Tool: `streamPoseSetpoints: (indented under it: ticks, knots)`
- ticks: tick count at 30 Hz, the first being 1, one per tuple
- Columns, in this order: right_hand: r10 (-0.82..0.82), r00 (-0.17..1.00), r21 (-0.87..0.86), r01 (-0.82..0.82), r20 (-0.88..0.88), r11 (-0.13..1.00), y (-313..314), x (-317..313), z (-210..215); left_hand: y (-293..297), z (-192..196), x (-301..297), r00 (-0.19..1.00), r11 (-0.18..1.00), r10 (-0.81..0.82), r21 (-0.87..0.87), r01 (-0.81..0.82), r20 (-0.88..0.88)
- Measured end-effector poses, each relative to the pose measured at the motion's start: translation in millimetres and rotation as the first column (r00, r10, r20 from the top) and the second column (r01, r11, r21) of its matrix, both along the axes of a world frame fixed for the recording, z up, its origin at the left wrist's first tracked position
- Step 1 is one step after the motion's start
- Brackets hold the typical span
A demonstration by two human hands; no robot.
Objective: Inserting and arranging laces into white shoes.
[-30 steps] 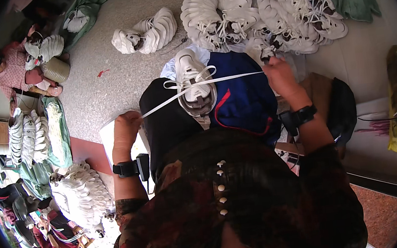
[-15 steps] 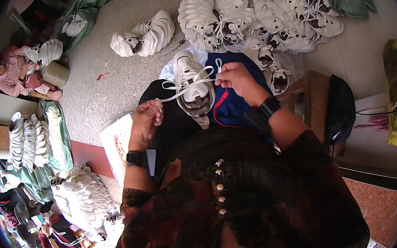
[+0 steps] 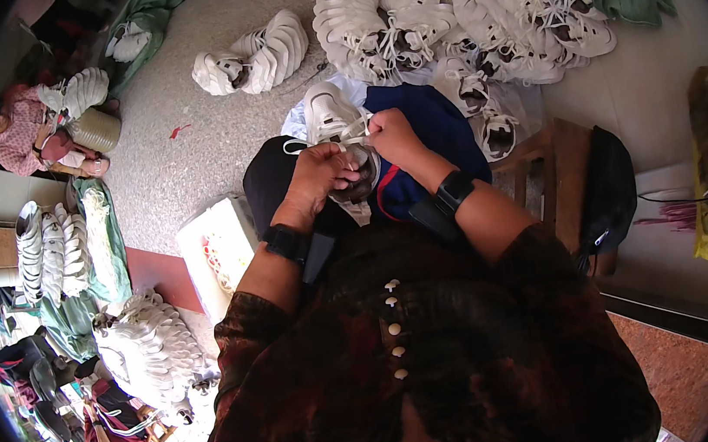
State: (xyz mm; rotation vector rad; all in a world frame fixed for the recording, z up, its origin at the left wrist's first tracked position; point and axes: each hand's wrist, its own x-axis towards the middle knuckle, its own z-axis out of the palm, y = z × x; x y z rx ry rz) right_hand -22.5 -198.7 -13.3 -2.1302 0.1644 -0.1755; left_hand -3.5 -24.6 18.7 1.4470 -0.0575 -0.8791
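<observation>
A white sneaker (image 3: 332, 119) rests on my lap over a blue cloth (image 3: 430, 125) and black trousers. My left hand (image 3: 319, 173) is closed over the shoe's opening, pinching its white lace. My right hand (image 3: 393, 133) is closed on the lace (image 3: 356, 140) beside the shoe's tongue, close to the left hand. Both wrists carry black bands. The shoe's heel end is hidden under my left hand.
Heaps of white sneakers (image 3: 478, 6) lie on the speckled floor ahead, a smaller pile (image 3: 252, 58) to the left. A white bin (image 3: 218, 250) stands by my left knee, a wooden stool (image 3: 554, 172) at right. More shoes (image 3: 155, 348) lie lower left. Another person (image 3: 43, 138) sits far left.
One second ago my hands were spread wide, pulling the lace taut to both sides. They have come together over the shoe and now hold the lace close at its tongue.
</observation>
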Motion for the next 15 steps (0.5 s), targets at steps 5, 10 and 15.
streamPoseSetpoints:
  ticks: [5,10,15]
  knots:
    - [-0.044,0.996,-0.351,0.066,0.071,0.934,18.1,-6.2,6.0,-16.2,-3.5,-2.2,0.993,0.982,0.06,0.174,-0.078,0.105]
    - [0.077,0.959,-0.425,0.048,0.271,0.904,9.7,-29.4,15.0,-19.0,-7.5,-4.8,0.987,0.986,0.053,0.151,-0.076,0.149]
    - [0.203,0.931,-0.523,-0.016,0.302,0.852,21.1,-37.0,18.4,-23.5,-6.0,-0.4,0.975,0.971,-0.018,0.237,-0.036,0.223]
